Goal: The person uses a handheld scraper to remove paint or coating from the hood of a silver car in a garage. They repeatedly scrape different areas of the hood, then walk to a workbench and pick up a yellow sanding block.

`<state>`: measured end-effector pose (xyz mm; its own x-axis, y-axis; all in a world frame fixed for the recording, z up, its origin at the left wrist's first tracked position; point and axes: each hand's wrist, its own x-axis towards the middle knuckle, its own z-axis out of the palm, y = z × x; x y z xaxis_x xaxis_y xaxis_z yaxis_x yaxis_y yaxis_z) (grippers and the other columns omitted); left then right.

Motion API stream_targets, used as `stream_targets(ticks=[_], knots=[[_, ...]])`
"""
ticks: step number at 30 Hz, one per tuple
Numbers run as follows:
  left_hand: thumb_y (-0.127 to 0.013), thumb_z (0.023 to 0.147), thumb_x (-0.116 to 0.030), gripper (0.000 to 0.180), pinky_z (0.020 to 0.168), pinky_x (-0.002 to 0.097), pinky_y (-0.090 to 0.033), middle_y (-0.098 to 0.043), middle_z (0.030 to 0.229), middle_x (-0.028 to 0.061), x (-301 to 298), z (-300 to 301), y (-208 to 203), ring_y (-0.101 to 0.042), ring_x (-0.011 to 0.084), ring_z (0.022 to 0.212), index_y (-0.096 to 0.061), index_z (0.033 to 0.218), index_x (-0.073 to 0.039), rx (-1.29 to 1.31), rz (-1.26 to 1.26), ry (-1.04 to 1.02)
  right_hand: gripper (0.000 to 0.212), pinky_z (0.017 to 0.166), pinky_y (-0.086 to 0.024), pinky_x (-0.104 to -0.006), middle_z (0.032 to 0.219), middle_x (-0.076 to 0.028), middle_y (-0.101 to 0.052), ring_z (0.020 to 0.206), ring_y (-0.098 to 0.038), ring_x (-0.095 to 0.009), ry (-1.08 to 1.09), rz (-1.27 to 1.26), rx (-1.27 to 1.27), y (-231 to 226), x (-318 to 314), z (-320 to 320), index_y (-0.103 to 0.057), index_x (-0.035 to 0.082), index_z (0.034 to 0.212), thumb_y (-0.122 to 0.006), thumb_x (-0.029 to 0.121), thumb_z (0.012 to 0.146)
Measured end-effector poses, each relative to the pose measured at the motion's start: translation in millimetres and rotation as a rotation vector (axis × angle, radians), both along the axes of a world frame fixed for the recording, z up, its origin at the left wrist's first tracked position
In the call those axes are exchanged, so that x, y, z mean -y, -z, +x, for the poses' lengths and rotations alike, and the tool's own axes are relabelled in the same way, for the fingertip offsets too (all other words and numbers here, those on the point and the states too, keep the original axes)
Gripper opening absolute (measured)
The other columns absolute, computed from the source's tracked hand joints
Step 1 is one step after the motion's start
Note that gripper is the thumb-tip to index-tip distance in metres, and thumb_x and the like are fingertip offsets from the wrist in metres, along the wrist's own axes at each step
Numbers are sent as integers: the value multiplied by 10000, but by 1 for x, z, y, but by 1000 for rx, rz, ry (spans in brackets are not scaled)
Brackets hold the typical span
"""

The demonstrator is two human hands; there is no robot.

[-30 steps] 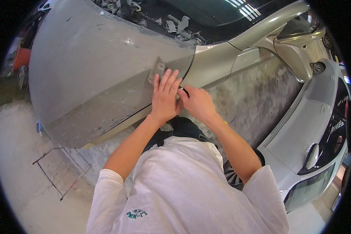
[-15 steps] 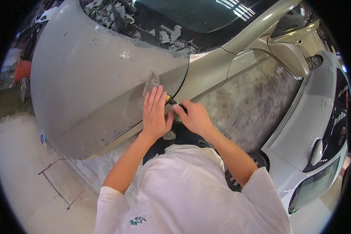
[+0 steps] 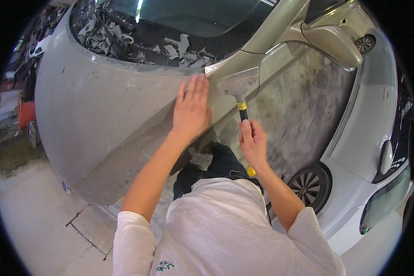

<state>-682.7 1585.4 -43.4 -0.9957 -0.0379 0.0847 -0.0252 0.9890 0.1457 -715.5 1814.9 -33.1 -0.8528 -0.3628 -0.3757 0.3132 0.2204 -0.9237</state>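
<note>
Flat on the beige car's hood point(image 3: 101, 106), close to its rear corner by the fender, lies my left hand point(image 3: 192, 108), fingers stretched out and slightly blurred. My right hand point(image 3: 254, 142) is closed round the black and yellow handle of a wide-bladed scraper point(image 3: 238, 84). The scraper's blade points away from me, over or near the fender; I cannot tell whether it touches. A dull grey, dusty film covers the hood, with rough patches along its edges. Torn grey flakes point(image 3: 184, 46) lie at the base of the windshield point(image 3: 188, 18).
The beige car's side mirror point(image 3: 333, 46) sticks out at the upper right. A silver car point(image 3: 354, 156) stands parallel on the right, across a stained floor point(image 3: 294, 106). A thin metal frame point(image 3: 87, 234) lies on the floor at lower left. An orange object point(image 3: 26, 114) is at far left.
My right hand has drawn the scraper off the hood to the right, its blade now pointing away from me. My left hand has left the blade and shifted up and right on the hood.
</note>
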Motion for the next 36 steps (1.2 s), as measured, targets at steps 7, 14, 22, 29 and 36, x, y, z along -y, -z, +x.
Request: stream_targets(ticks=[7, 14, 22, 29, 36], knots=[[-733, 855, -136, 496, 1238, 532, -324, -607, 1450, 157, -13, 53, -4, -494, 333, 1444, -646, 1318, 18, 30, 236, 140, 353, 547, -426, -272, 686, -4, -595, 608, -524, -76, 8, -42, 160, -7, 5, -10, -650, 8, 1074, -556, 346, 1120], [-699, 884, -132, 573, 1209, 563, -335, -585, 1476, 192, 21, 44, -18, -508, 380, 1421, -568, 1416, 35, -190, 147, -70, 352, 584, -469, -306, 676, -52, -619, 612, -576, -118, -134, -34, 217, 9, 16, 3, -646, -5, 1074, -580, 340, 1102], [-766, 879, -218, 858, 1282, 548, -216, -348, 1684, 216, 6, -25, -18, -304, 377, 1578, -362, 1583, 58, -4, 53, -26, 262, 571, -451, -283, 714, -18, -611, 623, -546, -81, -6, -104, 115, 3, 7, -6, -634, 3, 1123, -584, 259, 1100], [-709, 958, -361, 884, 1298, 528, -192, -300, 1717, 198, 36, 17, -17, -268, 359, 1598, -297, 1632, 36, 42, 56, -127, 324, 521, -431, -239, 747, -1, -591, 571, -522, -60, -62, -121, 132, -24, 18, -9, -610, 13, 1247, -543, 304, 1124], [-528, 1040, -572, 893, 1305, 517, -174, -284, 1714, 233, 119, 17, -16, -233, 387, 1604, -307, 1617, 73, -60, -118, -573, 333, 493, -425, -237, 739, 6, -580, 544, -512, -56, -104, -117, 95, -55, 9, 18, -609, 16, 1268, -526, 309, 1133]])
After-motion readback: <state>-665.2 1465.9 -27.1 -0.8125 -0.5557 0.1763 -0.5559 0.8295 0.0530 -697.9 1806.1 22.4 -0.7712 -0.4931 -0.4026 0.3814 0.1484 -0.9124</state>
